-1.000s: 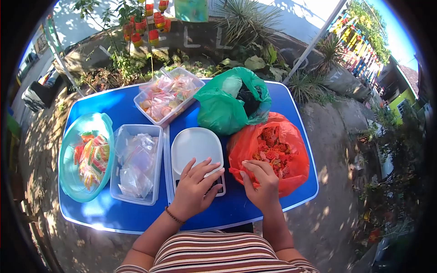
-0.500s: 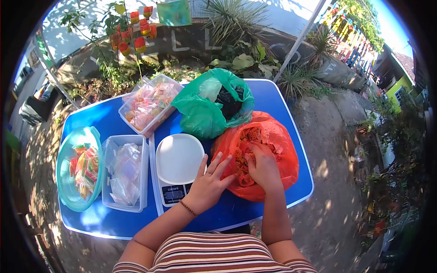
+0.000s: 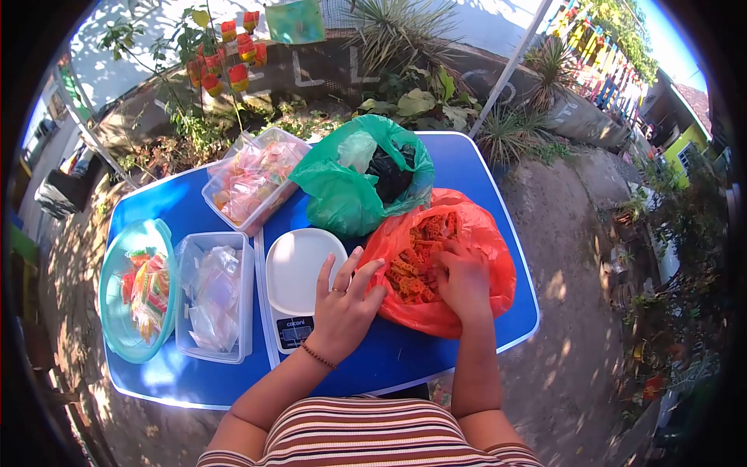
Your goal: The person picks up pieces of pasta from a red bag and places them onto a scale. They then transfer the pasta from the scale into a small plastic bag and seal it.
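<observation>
A red plastic bag (image 3: 498, 268) sits at the right of the table, its mouth wide and filled with orange-red, net-patterned snack pieces (image 3: 412, 268). My right hand (image 3: 464, 284) reaches into it, fingers curled in among the pieces; whatever they pinch is hidden. Over the right edge of the white kitchen scale (image 3: 299, 268), my left hand (image 3: 346, 311) hovers with fingers apart, holding nothing. Its fingertips are close to the bag's left rim. The scale's dark display panel (image 3: 294, 333) is partly in sight.
Behind the red bag stands a green plastic bag (image 3: 334, 183) with a black bag (image 3: 389, 175) inside. A tub of pink-filled packets (image 3: 253, 183), a tub of clear plastic bags (image 3: 210, 292) and a teal basket (image 3: 117, 319) of colourful packets are left on the blue table (image 3: 373, 366).
My left hand has drawn back from the red bag's rim, its fingers lifting. Inside the bag my right hand has shifted right, exposing more snack pieces.
</observation>
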`<state>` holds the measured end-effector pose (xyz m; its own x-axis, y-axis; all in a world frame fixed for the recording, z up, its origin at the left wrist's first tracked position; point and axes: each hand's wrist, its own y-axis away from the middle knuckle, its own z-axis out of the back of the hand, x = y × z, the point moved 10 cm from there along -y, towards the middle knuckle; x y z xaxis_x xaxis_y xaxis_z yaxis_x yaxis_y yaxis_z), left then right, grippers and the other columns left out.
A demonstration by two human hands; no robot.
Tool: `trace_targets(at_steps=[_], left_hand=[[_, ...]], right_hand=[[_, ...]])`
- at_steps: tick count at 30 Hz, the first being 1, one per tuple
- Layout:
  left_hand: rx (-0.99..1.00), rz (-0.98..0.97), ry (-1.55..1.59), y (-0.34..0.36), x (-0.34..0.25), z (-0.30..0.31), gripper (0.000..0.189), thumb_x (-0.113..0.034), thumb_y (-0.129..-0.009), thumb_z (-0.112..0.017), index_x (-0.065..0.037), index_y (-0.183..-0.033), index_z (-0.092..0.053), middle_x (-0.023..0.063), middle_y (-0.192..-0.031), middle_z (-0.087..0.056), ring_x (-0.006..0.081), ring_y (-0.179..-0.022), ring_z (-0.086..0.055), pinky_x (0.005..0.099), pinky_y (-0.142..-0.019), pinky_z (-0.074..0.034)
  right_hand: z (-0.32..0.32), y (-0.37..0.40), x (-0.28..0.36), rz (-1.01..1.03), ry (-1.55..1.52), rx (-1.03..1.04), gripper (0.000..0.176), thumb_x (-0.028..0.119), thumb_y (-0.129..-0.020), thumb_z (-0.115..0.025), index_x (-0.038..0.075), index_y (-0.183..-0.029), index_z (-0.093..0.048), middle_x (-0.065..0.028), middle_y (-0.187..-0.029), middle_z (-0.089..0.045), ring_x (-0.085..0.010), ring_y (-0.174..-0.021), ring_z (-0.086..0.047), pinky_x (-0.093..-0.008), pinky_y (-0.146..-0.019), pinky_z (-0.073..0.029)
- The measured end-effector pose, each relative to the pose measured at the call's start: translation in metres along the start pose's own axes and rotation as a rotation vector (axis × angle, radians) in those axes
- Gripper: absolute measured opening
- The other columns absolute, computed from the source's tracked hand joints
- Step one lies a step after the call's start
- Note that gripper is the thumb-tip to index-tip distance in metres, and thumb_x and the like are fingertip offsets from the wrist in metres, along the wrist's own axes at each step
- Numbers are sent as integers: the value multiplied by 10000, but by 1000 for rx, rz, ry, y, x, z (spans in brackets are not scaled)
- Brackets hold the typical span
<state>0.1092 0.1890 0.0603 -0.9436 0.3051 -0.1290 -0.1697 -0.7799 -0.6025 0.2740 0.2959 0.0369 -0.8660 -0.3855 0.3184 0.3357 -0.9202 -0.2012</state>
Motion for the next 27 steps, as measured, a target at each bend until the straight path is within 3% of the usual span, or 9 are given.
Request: trace_targets(at_steps=[5, 8, 11, 17, 20, 23, 27], left_hand=[[4, -1, -21, 0, 0, 2, 54, -177, -819, -744, -197, -801, -697, -19, -1332, -610, 237, -1399, -464, 551, -1227, -249], [0, 2, -40, 0, 2, 3, 60, -173, -803, -751, -209, -798, -702, -17, -1333, -610, 240, -1402, -458, 552, -1229, -244], [36, 14, -21, 2, 6, 3, 66, -166, -799, -753, -214, -797, -707, -14, -1339, -609, 246, -1406, -451, 551, -1232, -235], [61, 40, 20, 8, 8, -2, 74, -150, -805, -744, -212, -840, -723, 8, -1374, -588, 252, -1412, -442, 556, -1239, -211], [89, 53, 21, 9, 9, -8, 156, -156, -821, -710, -177, -974, -733, 49, -1431, -568, 287, -1415, -451, 587, -1237, -201], [220, 96, 114, 5, 11, -9, 403, -153, -782, -744, -195, -1181, -716, 66, -1473, -532, 292, -1424, -435, 591, -1248, -147], [289, 174, 384, 5, 18, -2, 477, -167, -791, -745, -173, -1265, -690, 92, -1466, -547, 325, -1392, -481, 619, -1232, -165]], right_hand=[[-19, -2, 68, 274, -126, 29, 208, 150, -793, -744, 116, -997, -762, -104, -1159, -699, -337, -1204, -600, -499, -1032, -447], [-37, -3, 61, 143, -117, 162, 215, 158, -765, -752, 124, -978, -749, -95, -1074, -702, -333, -1111, -632, -499, -977, -461], [-34, -2, 53, 116, -52, 272, 212, 202, -785, -765, 135, -985, -751, -61, -1060, -709, -279, -1140, -626, -477, -990, -449], [1, 9, 21, 188, -22, 9, 90, 132, -795, -725, 149, -870, -771, -28, -922, -711, -251, -945, -678, -472, -906, -462], [10, 12, 5, 63, 14, -4, 86, 133, -817, -727, 149, -888, -772, -31, -876, -715, -263, -878, -689, -464, -887, -459], [22, 13, 6, 33, -167, -52, 68, 128, -868, -710, 134, -902, -769, -38, -910, -742, -278, -864, -703, -467, -896, -451], [38, 16, 19, 104, -407, -111, 127, 30, -898, -675, 81, -973, -764, -104, -947, -759, -264, -828, -722, -383, -775, -489]])
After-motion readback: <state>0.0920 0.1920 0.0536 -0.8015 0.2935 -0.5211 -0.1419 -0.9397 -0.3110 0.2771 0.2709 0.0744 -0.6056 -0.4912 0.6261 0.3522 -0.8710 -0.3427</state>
